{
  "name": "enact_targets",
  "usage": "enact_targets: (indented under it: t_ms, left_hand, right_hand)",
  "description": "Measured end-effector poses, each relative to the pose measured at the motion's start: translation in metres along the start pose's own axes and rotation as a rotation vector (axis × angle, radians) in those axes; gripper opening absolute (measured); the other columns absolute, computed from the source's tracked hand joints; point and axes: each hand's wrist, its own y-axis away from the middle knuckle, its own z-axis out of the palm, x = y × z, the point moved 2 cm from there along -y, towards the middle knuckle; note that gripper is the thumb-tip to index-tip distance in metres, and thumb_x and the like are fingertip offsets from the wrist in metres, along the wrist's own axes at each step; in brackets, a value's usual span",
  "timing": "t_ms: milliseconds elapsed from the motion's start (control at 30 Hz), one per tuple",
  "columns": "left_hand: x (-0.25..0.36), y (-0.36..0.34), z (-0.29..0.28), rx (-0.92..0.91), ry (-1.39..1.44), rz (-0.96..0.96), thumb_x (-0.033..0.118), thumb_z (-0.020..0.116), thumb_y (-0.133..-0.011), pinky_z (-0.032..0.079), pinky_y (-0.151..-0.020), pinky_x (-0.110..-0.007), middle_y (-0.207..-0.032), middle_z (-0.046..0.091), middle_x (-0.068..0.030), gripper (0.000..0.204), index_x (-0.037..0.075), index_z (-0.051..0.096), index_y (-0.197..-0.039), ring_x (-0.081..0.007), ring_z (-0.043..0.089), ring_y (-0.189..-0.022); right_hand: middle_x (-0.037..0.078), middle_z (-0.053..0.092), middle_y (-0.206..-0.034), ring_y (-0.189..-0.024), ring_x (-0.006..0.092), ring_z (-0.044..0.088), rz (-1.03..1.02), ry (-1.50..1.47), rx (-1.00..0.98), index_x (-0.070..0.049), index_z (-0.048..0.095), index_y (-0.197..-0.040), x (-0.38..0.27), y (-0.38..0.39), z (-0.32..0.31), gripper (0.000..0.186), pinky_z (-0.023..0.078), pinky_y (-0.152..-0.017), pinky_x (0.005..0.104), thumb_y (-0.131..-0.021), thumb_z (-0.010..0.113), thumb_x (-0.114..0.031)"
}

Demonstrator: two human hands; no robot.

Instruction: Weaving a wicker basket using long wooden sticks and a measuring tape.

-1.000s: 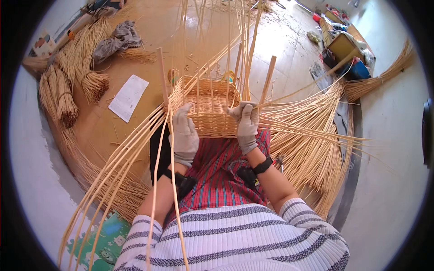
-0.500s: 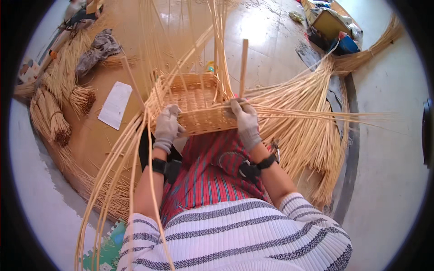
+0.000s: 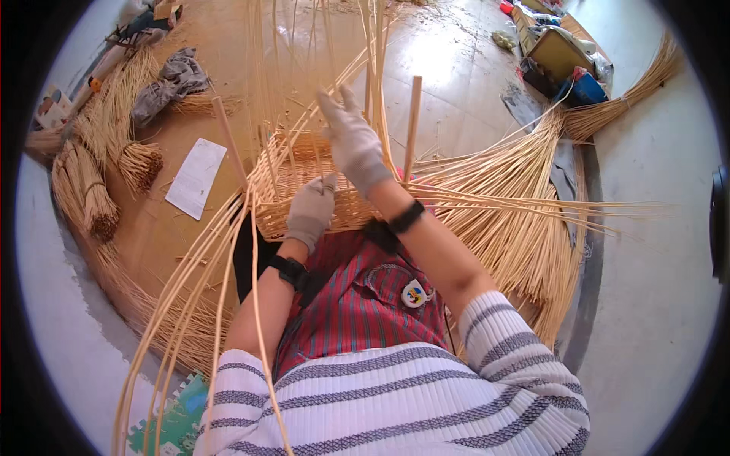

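Observation:
A woven wicker basket [image 3: 350, 216] rests at my lap, with long upright rods and wooden sticks [image 3: 414, 114] rising from it. My left hand [image 3: 308, 211], in a pale grey glove, grips the front wall, its fingertips at a thin upright rod. Raised over the right part of the basket, my gloved right hand [image 3: 353, 140] has its fingers apart beside the tall rods [image 3: 374, 53]. Long loose canes [image 3: 182, 273] trail from the basket's left corner past my left forearm. A small round white object [image 3: 414, 293] lies on the red checked apron [image 3: 334, 311].
Cane bundles lie at the left [image 3: 99, 205] and right [image 3: 517, 258]. A grey cloth [image 3: 171, 87] and white sheet [image 3: 194, 178] are on the left floor. At the back right stand an olive box [image 3: 555, 53] and a blue container [image 3: 585, 87], before the pale wall.
My right hand has left the front right corner and risen up and leftward, fingers spreading. My left hand has shifted right along the front wall since half a second ago.

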Motion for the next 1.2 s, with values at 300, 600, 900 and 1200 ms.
enact_targets:
  t_ms: [300,600,900,1200]
  left_hand:
    - [0.033,-0.001,-0.020,-0.047,0.377,-0.044,0.040,0.083,-0.092,0.054,-0.064,-0.036,-0.078,0.071,-0.0080,0.040,0.007,0.068,-0.107,-0.0182,0.070,-0.068]
    - [0.072,0.020,-0.039,0.706,0.260,0.245,0.042,0.077,-0.096,0.056,-0.076,-0.038,-0.093,0.076,-0.0107,0.042,0.007,0.066,-0.117,-0.0269,0.075,-0.087]
    - [0.063,-0.016,0.076,-0.059,0.103,0.114,0.044,0.055,-0.108,0.056,-0.060,-0.040,-0.085,0.074,-0.0147,0.040,0.007,0.068,-0.111,-0.0264,0.071,-0.064]
    - [0.086,-0.006,0.060,-0.132,0.294,0.108,0.028,0.067,-0.104,0.059,-0.056,-0.033,-0.090,0.072,-0.0098,0.028,0.004,0.066,-0.117,-0.0191,0.071,-0.062]
  right_hand:
    - [0.009,0.069,-0.097,-0.090,0.0233,0.077,0.840,-1.021,0.229,-0.008,0.049,-0.130,0.052,0.136,-0.054,0.023,0.050,-0.047,0.0270,-0.115,0.044,-0.025]
    - [0.008,0.073,-0.091,-0.082,0.0180,0.075,0.721,-0.798,0.500,-0.005,0.060,-0.113,0.072,0.126,-0.132,0.009,0.056,-0.051,0.0241,-0.108,0.059,-0.012]
    - [0.025,0.066,-0.132,-0.136,0.0375,0.057,-0.140,0.228,0.252,-0.006,0.055,-0.148,0.037,-0.017,-0.120,0.059,0.052,-0.106,0.0453,-0.091,0.071,-0.003]
    - [0.011,0.071,-0.073,-0.064,0.0333,0.069,0.310,0.621,-0.086,-0.019,0.067,-0.118,0.068,0.096,-0.076,0.020,0.055,-0.071,0.0512,-0.101,0.060,-0.025]
